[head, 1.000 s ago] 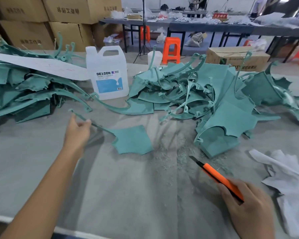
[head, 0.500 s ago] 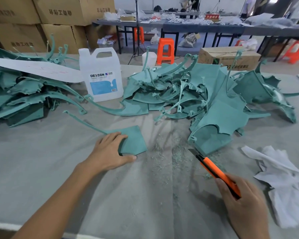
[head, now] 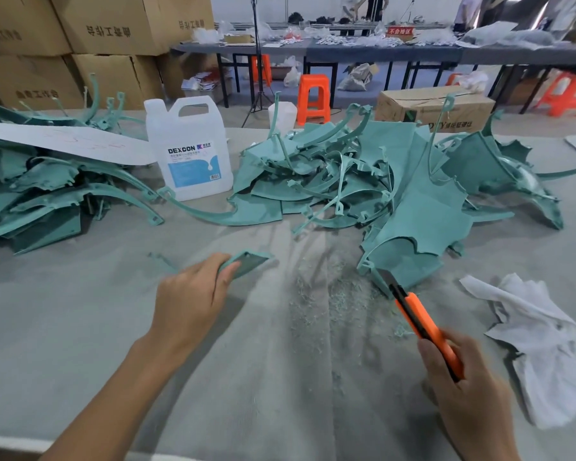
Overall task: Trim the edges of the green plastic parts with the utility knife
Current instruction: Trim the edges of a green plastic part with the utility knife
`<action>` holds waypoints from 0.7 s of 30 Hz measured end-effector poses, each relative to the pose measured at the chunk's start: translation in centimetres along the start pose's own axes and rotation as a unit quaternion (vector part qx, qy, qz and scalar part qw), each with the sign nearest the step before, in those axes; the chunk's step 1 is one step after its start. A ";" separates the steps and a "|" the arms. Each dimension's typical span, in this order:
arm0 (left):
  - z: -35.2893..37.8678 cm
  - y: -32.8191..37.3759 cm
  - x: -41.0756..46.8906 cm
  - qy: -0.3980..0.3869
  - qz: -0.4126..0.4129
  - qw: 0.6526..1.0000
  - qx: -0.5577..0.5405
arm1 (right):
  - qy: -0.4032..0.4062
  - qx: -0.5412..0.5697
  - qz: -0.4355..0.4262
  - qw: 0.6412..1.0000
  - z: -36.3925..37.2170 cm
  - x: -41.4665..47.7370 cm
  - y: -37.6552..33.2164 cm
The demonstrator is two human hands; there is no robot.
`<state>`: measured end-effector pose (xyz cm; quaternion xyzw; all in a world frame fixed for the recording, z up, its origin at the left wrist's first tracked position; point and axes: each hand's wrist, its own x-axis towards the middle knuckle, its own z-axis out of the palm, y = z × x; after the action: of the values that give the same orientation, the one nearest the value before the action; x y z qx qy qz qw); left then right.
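Note:
My left hand (head: 193, 294) grips a flat green plastic part (head: 250, 261) by its near edge and tilts it up off the grey table; its thin curved arm trails off to the left, blurred. My right hand (head: 466, 394) holds an orange utility knife (head: 423, 324) with the blade out, pointing up and left toward a big green part (head: 413, 227) at the pile's front. The blade tip lies just before that part's edge. Green shavings (head: 326, 294) lie between my hands.
A heap of green parts (head: 346, 174) fills the table's middle and right; another heap (head: 40, 194) lies at the left under a white strip. A white DEXCON jug (head: 190, 151) stands between them. Crumpled white cloth (head: 542, 344) lies right of the knife. Cardboard boxes stand behind.
My left hand slid from the part's thin arm to its flat end, then closed on the edge and tipped it up. The knife hand has barely moved.

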<state>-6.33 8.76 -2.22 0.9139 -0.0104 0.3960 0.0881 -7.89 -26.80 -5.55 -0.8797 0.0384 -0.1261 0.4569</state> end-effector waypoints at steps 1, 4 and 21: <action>-0.9 0.4 0.3 0.021 0.006 1.000 0.001 | -0.005 -0.002 0.002 1.000 0.1 -0.4 -0.2; -3.2 1.7 1.3 -0.014 -0.024 1.000 0.006 | -0.063 0.046 0.009 0.997 0.7 -1.9 -1.7; -2.6 4.3 2.6 -0.268 -0.166 0.943 -0.111 | -0.311 0.317 0.216 0.870 6.9 -4.0 -7.5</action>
<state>-6.83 5.06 2.03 0.9595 0.0745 0.1131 0.2471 -10.37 -16.29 -4.02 -0.6510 0.0409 0.2505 0.7154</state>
